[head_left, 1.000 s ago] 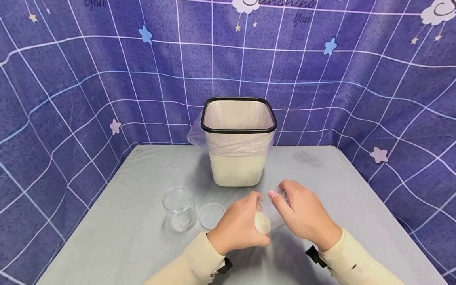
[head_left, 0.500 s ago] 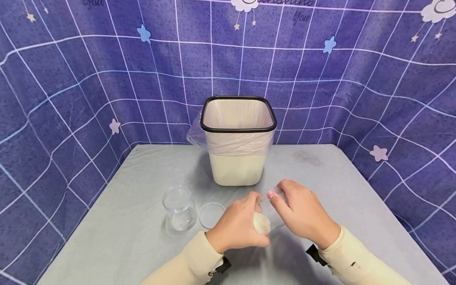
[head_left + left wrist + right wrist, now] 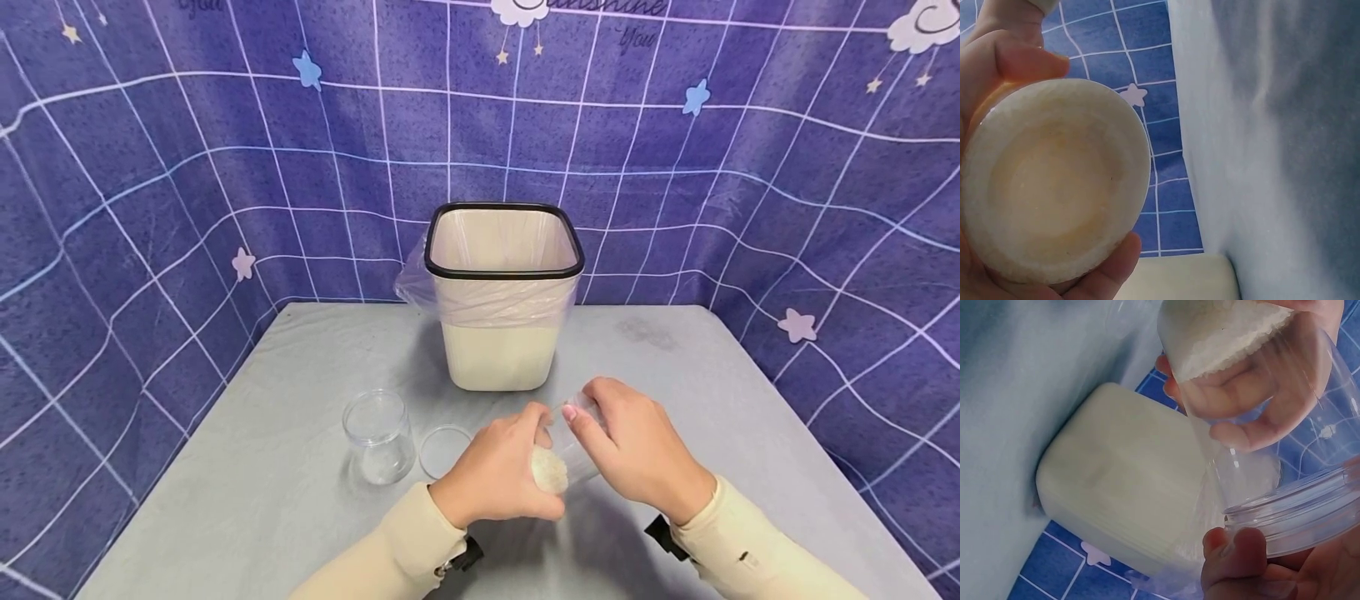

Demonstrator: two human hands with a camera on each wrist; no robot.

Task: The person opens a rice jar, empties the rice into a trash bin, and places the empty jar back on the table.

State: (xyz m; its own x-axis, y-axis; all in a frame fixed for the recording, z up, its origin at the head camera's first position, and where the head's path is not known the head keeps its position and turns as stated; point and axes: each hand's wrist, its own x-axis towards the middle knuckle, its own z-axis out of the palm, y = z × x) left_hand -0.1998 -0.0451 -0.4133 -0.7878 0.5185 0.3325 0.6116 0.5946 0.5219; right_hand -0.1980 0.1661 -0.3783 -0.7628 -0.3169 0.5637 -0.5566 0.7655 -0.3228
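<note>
A clear jar (image 3: 1300, 503) lies tilted between both hands, with white grains (image 3: 550, 469) heaped at its base end. My left hand (image 3: 495, 471) grips that base end, its thumb and fingers spread round the wall. In the left wrist view the jar's round bottom (image 3: 1054, 187) faces the camera, and the pale contents show through it. At the other end, my right hand (image 3: 637, 442) holds the ridged rim, fingers and thumb curled on it. The right wrist view shows see-through wall between the grains and the rim.
Left of the hands stands a second clear jar (image 3: 378, 442) without grains. A clear round lid (image 3: 442, 452) lies beside it, partly behind my left hand. Further back is a cream bin (image 3: 498, 358) with a black rim and a plastic liner. Blue grid curtains (image 3: 495, 133) surround the grey tabletop (image 3: 247, 467).
My left hand and the jar's grain end have shifted very slightly left. My right hand keeps its hold on the rim, nearly still. The bin, second jar and lid stay put.
</note>
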